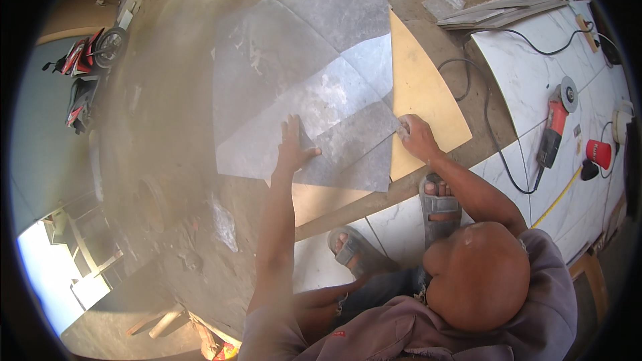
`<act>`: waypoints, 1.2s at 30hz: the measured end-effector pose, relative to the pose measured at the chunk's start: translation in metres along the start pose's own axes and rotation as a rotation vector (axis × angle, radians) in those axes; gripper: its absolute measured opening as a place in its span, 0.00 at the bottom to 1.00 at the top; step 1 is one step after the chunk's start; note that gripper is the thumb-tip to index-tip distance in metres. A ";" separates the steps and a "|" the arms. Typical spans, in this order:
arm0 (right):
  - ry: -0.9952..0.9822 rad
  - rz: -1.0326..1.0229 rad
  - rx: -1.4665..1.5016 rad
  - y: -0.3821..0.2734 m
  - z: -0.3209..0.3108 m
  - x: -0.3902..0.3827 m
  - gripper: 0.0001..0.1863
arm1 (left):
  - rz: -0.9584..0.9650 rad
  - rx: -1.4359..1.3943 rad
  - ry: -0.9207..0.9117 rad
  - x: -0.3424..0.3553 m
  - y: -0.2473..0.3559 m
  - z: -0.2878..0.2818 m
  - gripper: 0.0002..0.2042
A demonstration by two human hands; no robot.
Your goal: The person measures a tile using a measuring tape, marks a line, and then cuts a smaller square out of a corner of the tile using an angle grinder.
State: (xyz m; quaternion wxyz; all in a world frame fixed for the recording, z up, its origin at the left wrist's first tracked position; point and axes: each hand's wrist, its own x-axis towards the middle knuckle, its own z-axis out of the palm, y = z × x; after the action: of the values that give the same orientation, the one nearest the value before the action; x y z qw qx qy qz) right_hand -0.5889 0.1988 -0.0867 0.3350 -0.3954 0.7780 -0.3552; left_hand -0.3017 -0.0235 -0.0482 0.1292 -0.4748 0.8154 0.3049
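Large grey tiles [267, 67] lie stacked before me, dusty and smudged with white. Across their near part rests a smaller grey tile piece [358, 135], set at a slant. My left hand [291, 149] is open at that piece's left end, fingers stretched forward and thumb out to the side. At its right corner, my right hand [417, 138] is closed with bent fingers on the edge; the fingertips are partly hidden. Under the grey tiles a yellowish board [428, 100] sticks out on the right.
An angle grinder [553, 127] with a cord lies on white marbled tiles [515, 80] to the right, near a red cup-like container [598, 153] and a yellow tape [558, 197]. More tiles [501, 12] are stacked at the far right. My sandalled feet [440, 210] are close by. Motorbikes [87, 53] stand far left.
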 end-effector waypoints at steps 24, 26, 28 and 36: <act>0.026 -0.021 -0.012 0.003 0.005 0.003 0.11 | 0.028 -0.125 -0.006 -0.001 -0.007 -0.002 0.58; 0.025 -0.020 -0.035 0.005 0.005 0.003 0.12 | 0.038 -0.151 0.026 0.004 -0.010 0.004 0.54; -0.003 -0.008 -0.026 0.002 0.003 0.003 0.11 | 0.042 -0.160 0.064 0.008 -0.010 0.006 0.50; -0.012 0.007 0.025 -0.007 -0.001 -0.001 0.12 | -0.084 -0.074 0.479 0.038 0.009 0.018 0.34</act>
State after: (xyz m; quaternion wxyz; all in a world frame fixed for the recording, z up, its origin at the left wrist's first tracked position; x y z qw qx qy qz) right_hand -0.5869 0.1967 -0.0806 0.3457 -0.3904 0.7729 -0.3615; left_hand -0.3303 -0.0357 -0.0775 -0.0730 -0.5714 0.7906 0.2077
